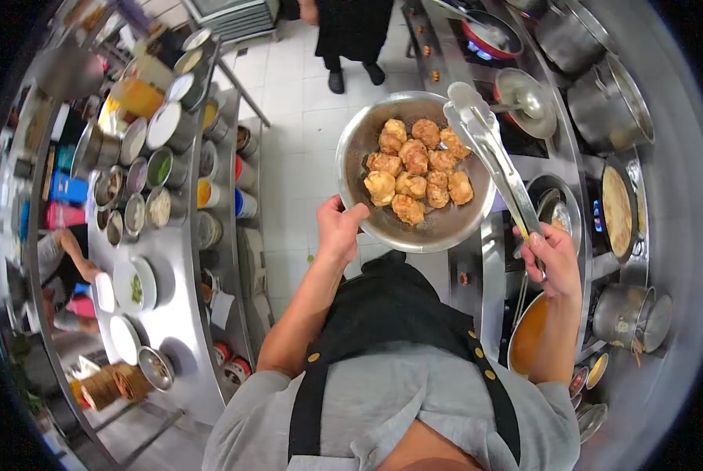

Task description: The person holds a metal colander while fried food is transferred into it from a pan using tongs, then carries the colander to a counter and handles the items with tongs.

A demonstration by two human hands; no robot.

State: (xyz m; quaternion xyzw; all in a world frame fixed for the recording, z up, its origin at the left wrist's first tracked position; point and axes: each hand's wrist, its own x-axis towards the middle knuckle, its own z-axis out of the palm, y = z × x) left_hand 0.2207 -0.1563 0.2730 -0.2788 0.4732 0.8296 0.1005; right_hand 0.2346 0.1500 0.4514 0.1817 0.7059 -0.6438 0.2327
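My left hand [341, 228] grips the rim of a wide metal bowl [453, 230], with the thumb over the edge. In the bowl lie several browned fried pieces [411, 185], round and crusty. Metal tongs [499, 161] are in my right hand [551, 257], whose fingers are wrapped round the handle end. The tongs' scalloped tips reach over the bowl's right rim, close to the fried pieces, with no piece visible between them. The bowl is held above the floor, in front of my black apron.
On the right, a stove carries a red pan [493, 35] over a blue flame, a flatbread [617, 210] on a griddle, large pots [609, 98] and a pan of orange sauce [529, 334]. A steel counter [180, 314] on the left holds several containers and white plates [124, 337]. A person [353, 31] stands ahead.
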